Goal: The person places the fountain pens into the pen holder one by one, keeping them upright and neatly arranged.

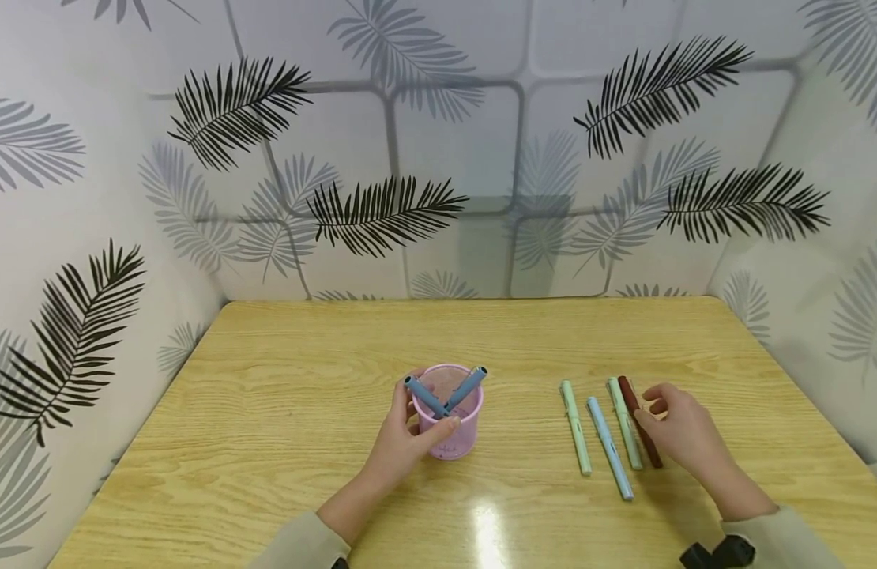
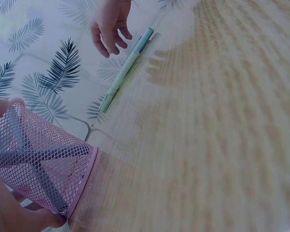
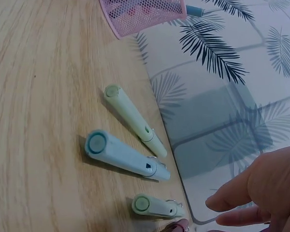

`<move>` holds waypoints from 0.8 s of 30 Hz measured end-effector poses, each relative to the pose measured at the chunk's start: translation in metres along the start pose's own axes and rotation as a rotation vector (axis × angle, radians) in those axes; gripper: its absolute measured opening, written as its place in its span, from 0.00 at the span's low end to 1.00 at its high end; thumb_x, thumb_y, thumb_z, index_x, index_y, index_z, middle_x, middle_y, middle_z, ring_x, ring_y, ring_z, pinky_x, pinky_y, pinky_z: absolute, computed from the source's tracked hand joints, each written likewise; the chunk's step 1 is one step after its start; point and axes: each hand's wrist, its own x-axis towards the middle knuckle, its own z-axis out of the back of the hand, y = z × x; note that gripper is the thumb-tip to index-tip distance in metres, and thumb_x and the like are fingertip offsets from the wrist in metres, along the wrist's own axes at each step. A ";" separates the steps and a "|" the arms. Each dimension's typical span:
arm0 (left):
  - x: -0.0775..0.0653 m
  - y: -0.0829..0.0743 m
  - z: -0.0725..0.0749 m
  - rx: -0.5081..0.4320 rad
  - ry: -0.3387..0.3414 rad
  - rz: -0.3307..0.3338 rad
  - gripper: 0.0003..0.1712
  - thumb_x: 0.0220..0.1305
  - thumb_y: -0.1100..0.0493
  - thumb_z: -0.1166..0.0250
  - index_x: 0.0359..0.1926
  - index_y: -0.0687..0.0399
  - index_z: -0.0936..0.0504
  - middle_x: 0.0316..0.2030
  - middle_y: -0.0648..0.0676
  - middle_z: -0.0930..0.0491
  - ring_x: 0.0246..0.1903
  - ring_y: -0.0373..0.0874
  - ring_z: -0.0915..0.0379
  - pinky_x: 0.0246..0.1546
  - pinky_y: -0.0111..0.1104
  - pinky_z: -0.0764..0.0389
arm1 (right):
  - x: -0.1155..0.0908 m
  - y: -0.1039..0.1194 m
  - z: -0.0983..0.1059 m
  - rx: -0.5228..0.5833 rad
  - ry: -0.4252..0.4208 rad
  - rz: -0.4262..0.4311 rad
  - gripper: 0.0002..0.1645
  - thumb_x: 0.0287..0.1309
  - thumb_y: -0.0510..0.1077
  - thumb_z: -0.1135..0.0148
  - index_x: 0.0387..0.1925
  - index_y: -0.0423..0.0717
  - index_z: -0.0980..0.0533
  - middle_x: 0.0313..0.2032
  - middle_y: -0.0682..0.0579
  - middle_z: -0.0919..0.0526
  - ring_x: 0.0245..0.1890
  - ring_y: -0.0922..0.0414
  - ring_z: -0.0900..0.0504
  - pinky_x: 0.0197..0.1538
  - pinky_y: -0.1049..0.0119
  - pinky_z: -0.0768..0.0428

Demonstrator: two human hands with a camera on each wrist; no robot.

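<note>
My left hand (image 1: pixel 403 442) grips a pink mesh pen cup (image 1: pixel 454 441), thumb at the near side of the rim and fingers round the left. Two dark blue pens, one leaning left (image 1: pixel 423 395) and one leaning right (image 1: pixel 468 386), cross inside it. My right hand (image 1: pixel 683 431) is beside a dark red pen (image 1: pixel 639 423), fingers loosely bent and holding nothing. Left of that pen lie a light green pen (image 1: pixel 625 423), a light blue pen (image 1: pixel 611 449) and another light green pen (image 1: pixel 576 427). In the right wrist view, the thumb and fingers (image 3: pixel 232 193) are spread apart.
The cup and pens stand on a wood-grain table (image 1: pixel 303 371). Behind it and at both sides rise pale walls (image 1: pixel 453 134) with a leaf print. Bare tabletop lies between the cup and the row of pens.
</note>
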 end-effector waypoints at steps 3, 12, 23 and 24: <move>0.000 0.000 0.000 0.001 0.000 0.000 0.44 0.57 0.60 0.34 0.69 0.53 0.48 0.61 0.64 0.40 0.56 0.56 0.38 0.52 0.50 0.31 | 0.002 -0.005 -0.001 -0.019 0.022 -0.014 0.20 0.57 0.39 0.43 0.46 0.24 0.31 0.37 0.31 0.24 0.36 0.39 0.24 0.33 0.50 0.25; 0.000 0.000 0.000 -0.009 -0.003 -0.004 0.43 0.57 0.61 0.34 0.69 0.53 0.48 0.61 0.65 0.40 0.56 0.56 0.38 0.52 0.50 0.31 | 0.008 -0.014 -0.006 -0.034 0.057 -0.036 0.22 0.58 0.39 0.44 0.45 0.22 0.32 0.34 0.31 0.23 0.35 0.40 0.24 0.34 0.49 0.25; 0.000 0.001 0.000 -0.023 0.007 -0.007 0.43 0.57 0.61 0.34 0.68 0.53 0.49 0.62 0.65 0.41 0.57 0.58 0.39 0.52 0.50 0.31 | 0.015 -0.022 -0.015 -0.035 0.093 -0.054 0.23 0.57 0.39 0.44 0.46 0.20 0.34 0.34 0.30 0.22 0.33 0.40 0.22 0.32 0.51 0.23; 0.000 0.001 0.000 -0.022 0.007 -0.009 0.43 0.57 0.61 0.34 0.68 0.53 0.49 0.62 0.65 0.41 0.57 0.58 0.39 0.52 0.50 0.31 | 0.016 -0.022 -0.015 -0.036 0.093 -0.057 0.23 0.57 0.39 0.44 0.45 0.20 0.34 0.34 0.30 0.22 0.34 0.40 0.22 0.33 0.51 0.23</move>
